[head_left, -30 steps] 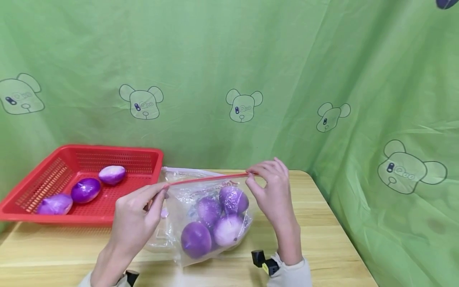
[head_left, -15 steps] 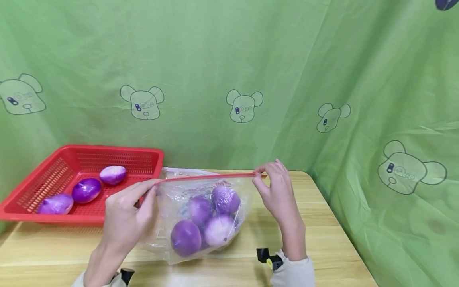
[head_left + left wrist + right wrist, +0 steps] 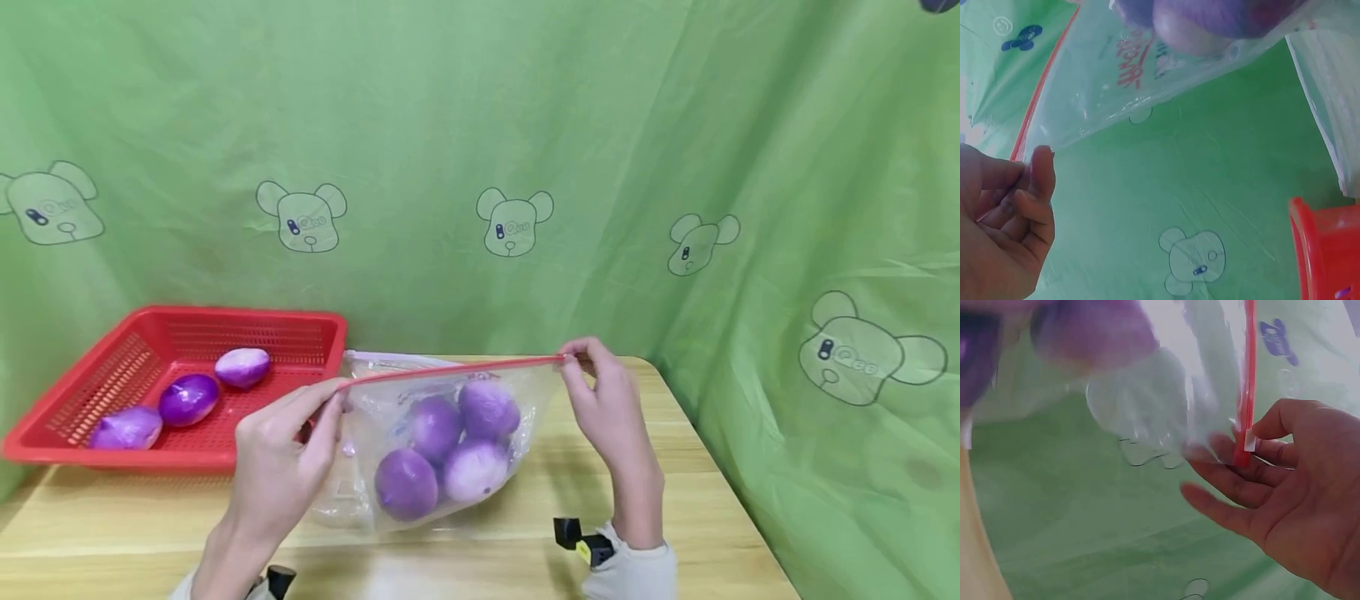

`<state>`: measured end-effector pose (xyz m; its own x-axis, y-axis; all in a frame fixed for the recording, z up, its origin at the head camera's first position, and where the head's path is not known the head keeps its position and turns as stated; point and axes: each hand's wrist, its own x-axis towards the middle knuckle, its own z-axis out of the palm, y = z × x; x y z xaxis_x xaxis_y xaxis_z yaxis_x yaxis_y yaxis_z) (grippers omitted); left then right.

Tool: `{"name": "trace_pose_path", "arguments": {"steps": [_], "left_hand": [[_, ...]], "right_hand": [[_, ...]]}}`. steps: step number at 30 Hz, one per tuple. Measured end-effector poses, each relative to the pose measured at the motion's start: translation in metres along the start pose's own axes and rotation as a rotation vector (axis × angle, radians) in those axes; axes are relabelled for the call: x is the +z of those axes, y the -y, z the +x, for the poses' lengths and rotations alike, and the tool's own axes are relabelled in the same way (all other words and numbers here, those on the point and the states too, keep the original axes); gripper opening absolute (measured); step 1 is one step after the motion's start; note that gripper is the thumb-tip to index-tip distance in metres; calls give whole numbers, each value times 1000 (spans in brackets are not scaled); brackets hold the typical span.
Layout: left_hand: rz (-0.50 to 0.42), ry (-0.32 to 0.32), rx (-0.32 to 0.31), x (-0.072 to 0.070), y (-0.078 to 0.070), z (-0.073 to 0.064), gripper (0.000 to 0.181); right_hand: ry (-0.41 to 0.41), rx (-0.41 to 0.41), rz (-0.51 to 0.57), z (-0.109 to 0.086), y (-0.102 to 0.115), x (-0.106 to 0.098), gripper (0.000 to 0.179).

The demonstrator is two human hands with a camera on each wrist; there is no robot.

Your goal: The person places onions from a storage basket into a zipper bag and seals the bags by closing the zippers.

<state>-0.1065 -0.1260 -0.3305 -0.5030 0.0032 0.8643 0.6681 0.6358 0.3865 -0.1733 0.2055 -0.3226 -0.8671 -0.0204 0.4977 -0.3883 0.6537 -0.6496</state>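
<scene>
A clear zip bag with a red zip strip hangs between both hands, with several purple onions low inside it. My left hand pinches the strip's left end between thumb and forefinger. At the right end, my right hand pinches the strip. In the right wrist view a small white slider sits by that hand's thumb, near the strip's red end. Red printing shows on the bag in the left wrist view.
A red basket with 3 purple onions stands at the left. Behind the held bag, another clear bag with a pale strip lies on the wooden table. A green curtain surrounds the table's far and right sides.
My right hand has moved right along the red strip to its end. My left hand went left, then back right, still pinching its end; the bag with the onions swung along.
</scene>
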Motion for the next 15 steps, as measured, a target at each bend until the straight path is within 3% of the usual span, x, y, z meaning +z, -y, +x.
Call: {"name": "trace_pose_path", "arguments": {"steps": [8, 12, 15], "left_hand": [[-119, 15, -27, 14, -13, -2, 23], [-176, 37, -36, 29, -16, -5, 25], [-191, 110, -69, 42, -18, -5, 19]], "right_hand": [[-233, -151, 190, -12, 9, -23, 17], [-312, -173, 223, -14, 2, -32, 18], [-313, -137, 245, -13, -7, -43, 19]]}}
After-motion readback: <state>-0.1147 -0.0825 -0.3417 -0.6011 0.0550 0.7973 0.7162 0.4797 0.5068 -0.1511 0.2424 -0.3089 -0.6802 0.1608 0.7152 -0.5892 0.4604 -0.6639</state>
